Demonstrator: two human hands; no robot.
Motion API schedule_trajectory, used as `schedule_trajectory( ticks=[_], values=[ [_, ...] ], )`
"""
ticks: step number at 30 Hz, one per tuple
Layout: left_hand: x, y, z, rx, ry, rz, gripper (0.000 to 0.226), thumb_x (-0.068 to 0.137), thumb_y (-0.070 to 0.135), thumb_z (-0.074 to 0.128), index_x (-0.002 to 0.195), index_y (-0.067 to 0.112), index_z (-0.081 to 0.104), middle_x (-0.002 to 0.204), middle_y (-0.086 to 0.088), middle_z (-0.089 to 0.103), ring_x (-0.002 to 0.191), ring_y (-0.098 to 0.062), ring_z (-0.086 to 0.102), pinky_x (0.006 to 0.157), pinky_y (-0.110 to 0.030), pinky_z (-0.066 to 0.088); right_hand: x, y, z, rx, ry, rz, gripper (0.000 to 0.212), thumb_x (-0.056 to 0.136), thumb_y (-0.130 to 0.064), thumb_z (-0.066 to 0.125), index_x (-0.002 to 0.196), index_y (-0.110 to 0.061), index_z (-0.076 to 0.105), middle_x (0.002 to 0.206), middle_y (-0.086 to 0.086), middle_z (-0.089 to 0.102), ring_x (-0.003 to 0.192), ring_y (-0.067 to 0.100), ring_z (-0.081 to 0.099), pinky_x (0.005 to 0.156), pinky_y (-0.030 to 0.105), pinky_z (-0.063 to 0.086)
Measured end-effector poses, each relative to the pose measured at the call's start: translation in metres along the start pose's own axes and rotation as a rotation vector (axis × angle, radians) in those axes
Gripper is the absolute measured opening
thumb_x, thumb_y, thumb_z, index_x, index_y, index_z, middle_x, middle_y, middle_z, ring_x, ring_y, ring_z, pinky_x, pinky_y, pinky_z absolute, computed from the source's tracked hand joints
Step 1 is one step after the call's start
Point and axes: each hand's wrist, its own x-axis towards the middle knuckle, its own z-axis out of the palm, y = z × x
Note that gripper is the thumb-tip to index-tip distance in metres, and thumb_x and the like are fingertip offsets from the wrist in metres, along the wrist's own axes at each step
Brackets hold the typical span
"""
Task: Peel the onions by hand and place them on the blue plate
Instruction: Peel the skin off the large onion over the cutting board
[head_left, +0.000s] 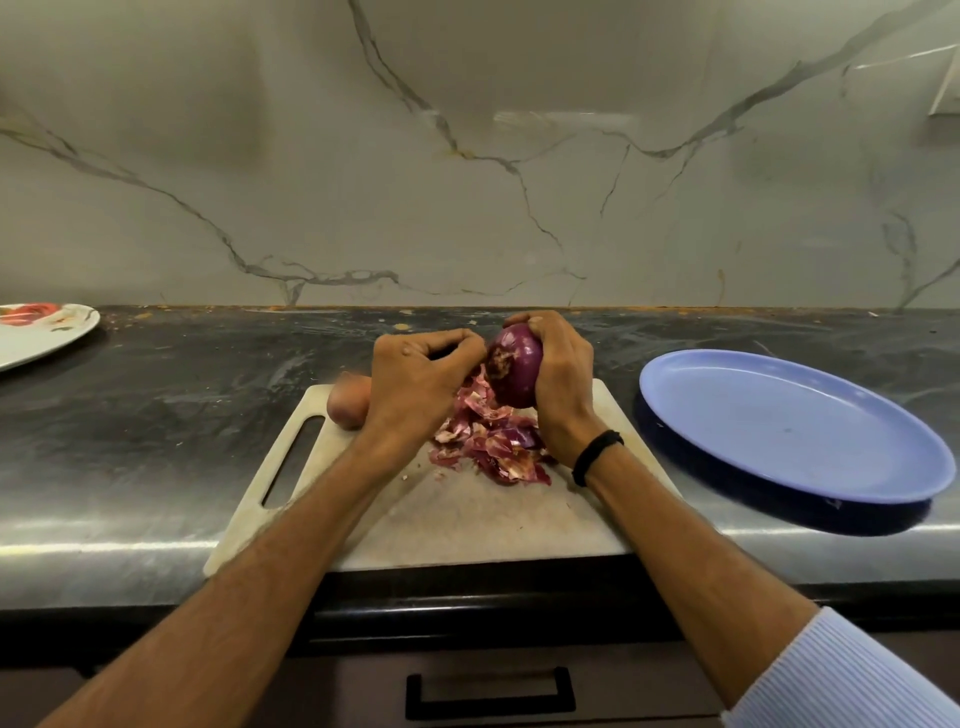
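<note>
Both arms are reaching forward from the bottom and coming close together, so the two hands are meeting in the middle. The right hand (558, 379) is wrapping its fingers over the top of the onion (517, 371) and gripping it tight. The left hand (418, 387) is curling its fingers, and its fingertips (475, 345) are pinching at the side of the onion. The right wrist is bending a little and is wearing a black band (597, 456).

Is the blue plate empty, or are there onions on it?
Empty. The blue plate shows only its bare surface; the purple onion is held in the right hand.
</note>
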Motion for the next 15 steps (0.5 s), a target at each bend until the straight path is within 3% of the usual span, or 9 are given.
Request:
schedule_trajectory(
  ticks=[2, 4, 8, 11, 15],
  values=[
    [-0.001, -0.001, 0.001, 0.022, 0.005, 0.062, 0.014, 0.089, 0.010, 0.074, 0.097, 0.021, 0.078, 0.080, 0.013, 0.075, 0.078, 0.000, 0.072, 0.074, -0.021, 0.059, 0.000, -0.003, 0.000, 0.037, 0.028, 0.036, 0.032, 0.087, -0.037, 0.046, 0.094, -0.014, 0.067, 0.101, 0.010, 0.064, 0.096, 0.038, 0.065, 0.073, 0.055, 0.060],
    [-0.001, -0.006, 0.000, 0.135, -0.024, 0.232, 0.016, 0.090, 0.018, 0.074, 0.105, 0.015, 0.078, 0.092, 0.008, 0.075, 0.086, -0.002, 0.071, 0.079, -0.022, 0.059, 0.000, -0.005, -0.001, 0.061, 0.060, 0.049, 0.037, 0.085, -0.038, 0.046, 0.096, -0.010, 0.067, 0.103, 0.014, 0.065, 0.098, 0.042, 0.064, 0.072, 0.063, 0.057],
    [-0.001, -0.016, 0.001, 0.318, -0.070, 0.557, 0.026, 0.090, 0.021, 0.076, 0.112, 0.007, 0.076, 0.101, -0.007, 0.075, 0.092, -0.013, 0.068, 0.083, -0.028, 0.058, 0.000, -0.007, -0.002, 0.085, 0.094, 0.073, 0.037, 0.082, -0.038, 0.047, 0.093, -0.009, 0.067, 0.102, 0.016, 0.065, 0.100, 0.044, 0.063, 0.074, 0.065, 0.056],
    [0.000, -0.019, 0.000, 0.356, -0.050, 0.660, 0.025, 0.090, 0.014, 0.076, 0.114, 0.007, 0.076, 0.101, -0.009, 0.074, 0.093, -0.019, 0.068, 0.082, -0.036, 0.058, 0.000, -0.006, -0.002, 0.064, 0.084, 0.063, 0.038, 0.084, -0.035, 0.047, 0.093, -0.004, 0.066, 0.096, 0.014, 0.064, 0.091, 0.042, 0.063, 0.072, 0.066, 0.055],
    [0.000, -0.021, 0.000, 0.424, -0.051, 0.713, 0.019, 0.092, 0.011, 0.074, 0.110, 0.004, 0.077, 0.097, -0.010, 0.073, 0.089, -0.022, 0.066, 0.080, -0.037, 0.056, -0.001, -0.005, -0.001, 0.035, 0.077, 0.035, 0.037, 0.087, -0.032, 0.045, 0.095, -0.001, 0.064, 0.092, 0.009, 0.063, 0.084, 0.027, 0.060, 0.070, 0.058, 0.056]
  ],
)
